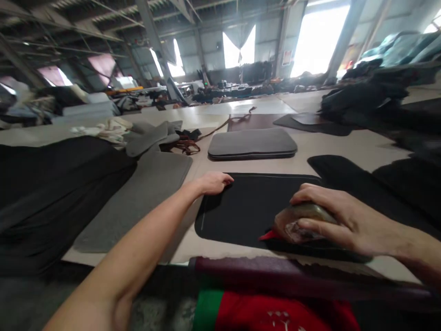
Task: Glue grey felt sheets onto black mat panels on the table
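Observation:
A black panel (246, 207) with rounded corners and a pale line of stitching near its edge lies flat on the table before me. My left hand (214, 183) is closed on its upper left corner, fingers curled together at the edge. Over the panel's right part, my right hand (330, 216) grips a rounded, brownish block-like object (292, 225), its surface worn and blotched. Some red material (268, 235) pokes out beneath that object, against the panel. Motion blur and my fingers hide the object's exact kind.
Behind the panel sits a stack of grey panels (252, 143). Grey sheet material (138, 202) and a black cloth heap (51, 197) lie to the left. More black pieces (344, 179) are at the right. Maroon material (275, 276) covers the table's front edge.

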Available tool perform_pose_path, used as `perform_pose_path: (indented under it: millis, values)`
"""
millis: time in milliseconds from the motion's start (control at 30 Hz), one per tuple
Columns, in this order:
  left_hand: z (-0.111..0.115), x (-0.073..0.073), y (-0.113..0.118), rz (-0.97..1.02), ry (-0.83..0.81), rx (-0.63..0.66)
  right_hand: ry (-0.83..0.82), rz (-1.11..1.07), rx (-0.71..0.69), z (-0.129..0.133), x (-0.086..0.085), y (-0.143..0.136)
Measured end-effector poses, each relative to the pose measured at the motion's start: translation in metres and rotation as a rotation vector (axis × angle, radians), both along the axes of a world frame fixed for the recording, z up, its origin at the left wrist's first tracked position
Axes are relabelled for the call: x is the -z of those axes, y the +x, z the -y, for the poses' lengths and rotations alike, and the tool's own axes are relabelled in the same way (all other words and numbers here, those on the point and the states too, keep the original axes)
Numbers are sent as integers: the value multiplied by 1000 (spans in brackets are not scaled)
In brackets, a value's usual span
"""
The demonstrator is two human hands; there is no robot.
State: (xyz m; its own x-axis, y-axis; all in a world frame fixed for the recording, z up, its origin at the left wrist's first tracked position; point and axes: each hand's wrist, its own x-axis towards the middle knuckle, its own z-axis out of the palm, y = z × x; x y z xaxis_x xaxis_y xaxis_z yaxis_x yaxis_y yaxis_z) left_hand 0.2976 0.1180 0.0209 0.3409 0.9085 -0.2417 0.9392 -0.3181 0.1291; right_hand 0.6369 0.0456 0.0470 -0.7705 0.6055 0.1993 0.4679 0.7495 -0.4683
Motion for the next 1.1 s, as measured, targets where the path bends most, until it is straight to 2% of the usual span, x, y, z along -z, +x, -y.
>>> perform_pose_path:
  millis: [200, 400, 633, 800, 867, 933, 1033, 1100]
  values:
    - [-6, 5, -7, 82, -23, -13, 33, -10, -137, -14, 2, -59]
    - [-7, 7, -8, 119, -43, -17, 60, -44, -222, -19, 7, -100]
    - [-3, 1, -8, 119, -42, -26, 160, -124, -250, -24, 17, -130]
    - [-5, 1, -9, 156, -40, -40, 155, -143, -179, -26, 23, -137]
    - [-7, 5, -11, 198, -47, -43, 89, -174, -73, -27, 26, -131]
    - [-9, 11, -14, 246, -56, -55, -48, -249, 96, -31, 31, -117]
    - [-10, 17, -17, 321, -52, -73, -425, -485, 350, -41, 39, -84]
    - [-7, 15, -18, 381, -33, -68, -690, -766, 483, -52, 42, -57]
